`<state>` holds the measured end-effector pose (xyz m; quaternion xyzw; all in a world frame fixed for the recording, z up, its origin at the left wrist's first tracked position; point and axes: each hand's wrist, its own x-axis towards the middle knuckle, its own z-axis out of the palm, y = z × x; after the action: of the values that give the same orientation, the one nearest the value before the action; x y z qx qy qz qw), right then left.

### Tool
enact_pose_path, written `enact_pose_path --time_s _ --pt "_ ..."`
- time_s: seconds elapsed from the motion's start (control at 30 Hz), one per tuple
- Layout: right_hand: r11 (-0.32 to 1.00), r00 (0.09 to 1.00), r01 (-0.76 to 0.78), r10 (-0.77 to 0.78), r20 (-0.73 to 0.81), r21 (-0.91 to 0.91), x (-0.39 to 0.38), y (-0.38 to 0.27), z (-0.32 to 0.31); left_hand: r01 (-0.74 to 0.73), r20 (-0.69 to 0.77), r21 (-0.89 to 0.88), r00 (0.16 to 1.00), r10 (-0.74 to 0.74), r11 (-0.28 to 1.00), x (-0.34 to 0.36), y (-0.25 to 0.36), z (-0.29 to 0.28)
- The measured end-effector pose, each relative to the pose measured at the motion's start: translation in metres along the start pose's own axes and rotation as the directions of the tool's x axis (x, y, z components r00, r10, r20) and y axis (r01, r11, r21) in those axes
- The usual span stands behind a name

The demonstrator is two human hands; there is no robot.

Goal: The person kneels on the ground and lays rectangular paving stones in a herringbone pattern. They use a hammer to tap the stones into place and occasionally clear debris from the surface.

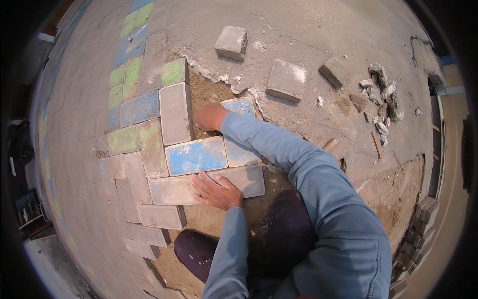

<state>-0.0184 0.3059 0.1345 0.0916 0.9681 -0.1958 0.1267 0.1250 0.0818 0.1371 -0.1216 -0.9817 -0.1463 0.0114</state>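
Note:
My right hand (211,117) reaches into a sandy gap (204,87) in the brick paving, fingers curled down; what they may hold is hidden. Beside it are a grey paver (175,110) and, partly under my sleeve, a blue-marked paver (238,107). My left hand (216,192) rests with spread fingers on a pale paver (172,189), just below a blue-painted paver (195,156).
Loose pavers (230,43) (286,79) (333,71) and broken chunks (388,92) lie on cracked concrete (313,35). Laid pavers (84,99) extend leftward. My knees (284,222) are on sandy ground. Stacked pavers (413,234) line the right side.

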Motion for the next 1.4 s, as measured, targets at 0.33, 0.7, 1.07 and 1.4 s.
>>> enact_pose_path --time_s 0.33,0.7,1.07,1.4 --pt "0.994 0.779 -0.104 0.064 -0.624 -0.028 -0.087 0.055 -0.087 -0.031 -0.050 0.038 0.998 0.033 0.999 -0.001 -0.005 0.005" --pt "0.912 0.902 -0.403 0.383 -0.198 -0.071 -0.197 0.158 -0.103 -0.009 -0.027 0.009 1.000 0.009 1.000 0.001 -0.004 -0.001" --pt "0.707 0.944 -0.037 0.256 -0.206 0.706 -0.137 0.107 -0.136 -0.001 -0.004 -0.036 1.000 0.001 0.999 0.001 -0.005 -0.002" --pt "0.949 0.963 0.015 0.071 -0.261 0.316 -0.064 0.030 -0.072 -0.013 -0.034 -0.012 0.999 0.013 1.000 0.001 -0.004 0.004"
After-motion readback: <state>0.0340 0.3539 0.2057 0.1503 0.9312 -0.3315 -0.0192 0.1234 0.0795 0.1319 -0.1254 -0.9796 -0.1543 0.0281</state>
